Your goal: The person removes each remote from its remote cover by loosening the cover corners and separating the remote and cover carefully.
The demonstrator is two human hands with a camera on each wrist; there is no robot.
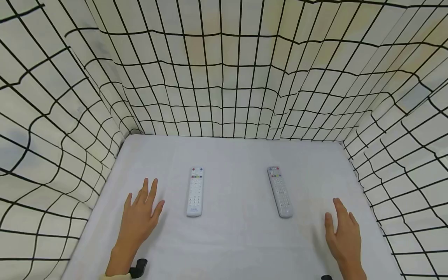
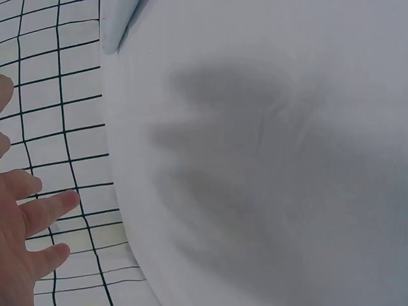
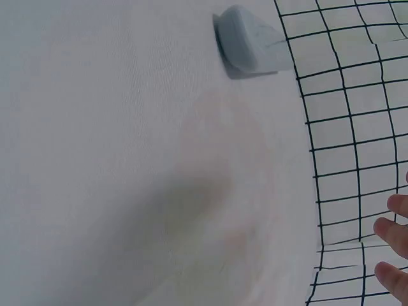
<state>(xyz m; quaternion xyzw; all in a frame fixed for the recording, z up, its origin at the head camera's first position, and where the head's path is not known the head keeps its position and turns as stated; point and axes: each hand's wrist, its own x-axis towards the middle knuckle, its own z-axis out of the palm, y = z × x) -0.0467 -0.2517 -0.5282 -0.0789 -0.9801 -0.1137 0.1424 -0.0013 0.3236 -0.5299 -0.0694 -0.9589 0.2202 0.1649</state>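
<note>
Two remote controls lie flat on the white table. The white remote control (image 1: 195, 192) is left of centre, its buttons facing up. To the right lies a greyish remote control (image 1: 280, 192), slightly slanted, with a glossy look; its rounded end (image 3: 245, 41) shows in the right wrist view. My left hand (image 1: 140, 217) hovers over the table left of the white remote, fingers spread and holding nothing. Its shadow falls on the cloth in the left wrist view. My right hand (image 1: 344, 233) is held to the right of the grey remote, fingers extended and apart from it.
A white cloth covers the table (image 1: 231, 249). White walls with a black grid (image 1: 231, 77) rise at the back and both sides. A black strap piece (image 1: 138, 268) sits at my left wrist.
</note>
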